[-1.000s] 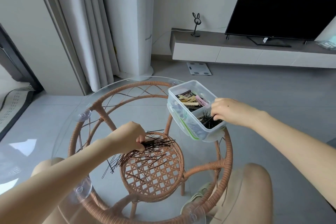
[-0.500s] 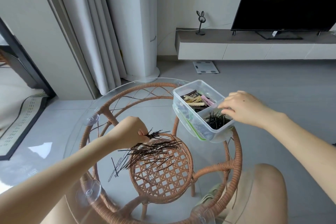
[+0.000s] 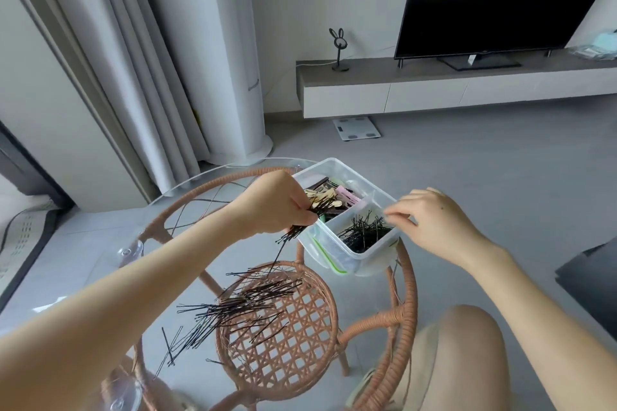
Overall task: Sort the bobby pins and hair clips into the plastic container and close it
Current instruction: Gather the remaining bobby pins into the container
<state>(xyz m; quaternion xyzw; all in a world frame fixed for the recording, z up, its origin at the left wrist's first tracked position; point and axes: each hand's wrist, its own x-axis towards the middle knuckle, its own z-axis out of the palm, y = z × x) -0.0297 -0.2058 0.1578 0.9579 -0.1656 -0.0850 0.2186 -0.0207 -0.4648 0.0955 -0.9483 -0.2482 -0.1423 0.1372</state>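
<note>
Handling: bobby pins point(image 3: 247, 307) look light, springy, slippery; likely best pinched mid-bundle.
Look: thin black wire, heaped toward seven o'clock on the table point(image 3: 173, 260).
Left hand point(image 3: 273, 203): grips a bunch at the container's point(image 3: 367, 253) nine o'clock.
Right hand point(image 3: 440, 223): at its three o'clock rim; grasp unclear.

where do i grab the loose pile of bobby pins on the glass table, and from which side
Pinch the pile of bobby pins across its dense middle, coming straight down from above. The pins lie flat on the glass table and mostly run one way, lower left to upper right, so fingers set crosswise to them would probably gather a bunch.
</note>
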